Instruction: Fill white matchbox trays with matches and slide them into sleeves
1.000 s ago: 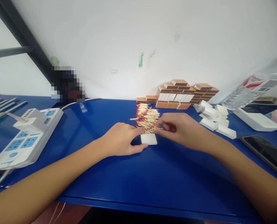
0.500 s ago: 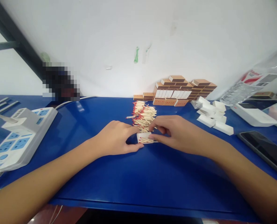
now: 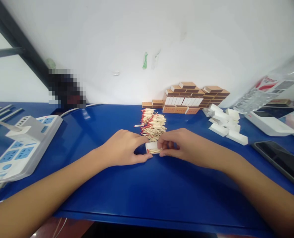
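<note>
Left hand (image 3: 124,147): holds white rectangular tray (image 3: 151,145) by thumb and finger | Right hand (image 3: 181,144), opposite: pinches red-tipped wooden matches (image 3: 154,151) inside

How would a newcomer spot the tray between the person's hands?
On the blue table, find the heap of matches in front of the stacked matchboxes. Just nearer the viewer, between the left hand and right hand, sits the small white tray. Unlike the white boxes jumbled to the right, it visibly holds red-tipped matches.

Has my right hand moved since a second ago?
Yes: your right hand has moved away from the stacked matchboxes, toward you.
</note>
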Motion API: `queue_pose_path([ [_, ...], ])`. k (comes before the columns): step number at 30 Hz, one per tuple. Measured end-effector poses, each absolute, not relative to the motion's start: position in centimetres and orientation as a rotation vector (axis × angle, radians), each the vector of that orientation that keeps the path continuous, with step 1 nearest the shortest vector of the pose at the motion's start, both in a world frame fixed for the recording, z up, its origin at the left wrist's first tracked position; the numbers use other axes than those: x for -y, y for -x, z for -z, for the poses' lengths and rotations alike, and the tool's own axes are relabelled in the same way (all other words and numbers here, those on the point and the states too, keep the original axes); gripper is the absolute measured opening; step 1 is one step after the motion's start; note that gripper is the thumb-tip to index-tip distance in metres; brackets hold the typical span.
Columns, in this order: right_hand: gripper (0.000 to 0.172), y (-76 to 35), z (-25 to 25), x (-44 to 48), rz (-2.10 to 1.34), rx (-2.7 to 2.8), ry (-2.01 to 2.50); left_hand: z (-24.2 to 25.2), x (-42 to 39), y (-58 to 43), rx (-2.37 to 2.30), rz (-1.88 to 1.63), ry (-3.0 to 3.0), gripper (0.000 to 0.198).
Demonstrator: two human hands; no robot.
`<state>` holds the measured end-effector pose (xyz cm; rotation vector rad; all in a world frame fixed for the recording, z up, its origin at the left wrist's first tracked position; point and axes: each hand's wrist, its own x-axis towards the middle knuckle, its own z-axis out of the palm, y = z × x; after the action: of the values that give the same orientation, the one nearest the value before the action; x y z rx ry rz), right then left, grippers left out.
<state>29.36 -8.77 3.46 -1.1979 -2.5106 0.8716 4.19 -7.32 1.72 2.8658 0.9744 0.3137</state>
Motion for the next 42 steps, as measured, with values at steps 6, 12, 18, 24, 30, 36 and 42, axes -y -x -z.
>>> queue_pose_path([
  [6, 0.009, -29.8, -3.7, 8.5, -0.814, 2.449, 1.191, -1.8, 7.3, -4.2, -0.968, -0.316, -2.887, 0.031],
  [12, 0.006, -30.6, -4.5, 8.4, -0.665, 2.446, 1.217, -1.7, 7.2, -4.1, -0.974, -0.293, -2.880, 0.033],
  [18, 0.008, -29.1, -3.8, 8.8, -0.618, 2.370, 1.112, -1.6, 7.3, -4.2, -0.966, -0.288, -2.895, 0.034],
  [24, 0.012, -28.6, -2.5, 8.9, -0.560, 2.484, 1.044, -1.7, 7.4, -4.3, -0.950, -0.309, -2.915, 0.032],
  [30, 0.011, -29.1, -2.8, 8.9, -0.572, 2.589, 1.130, -1.7, 7.2, -4.2, -0.955, -0.314, -2.887, 0.034],
  [36, 0.016, -28.5, -2.5, 9.0, -0.565, 2.567, 1.131, -1.6, 7.2, -4.2, -0.948, -0.323, -2.891, 0.034],
  [42, 0.015, -28.3, -2.6, 9.1, -0.604, 2.516, 1.075, -1.6, 7.4, -4.2, -0.916, -0.345, -2.906, 0.031],
])
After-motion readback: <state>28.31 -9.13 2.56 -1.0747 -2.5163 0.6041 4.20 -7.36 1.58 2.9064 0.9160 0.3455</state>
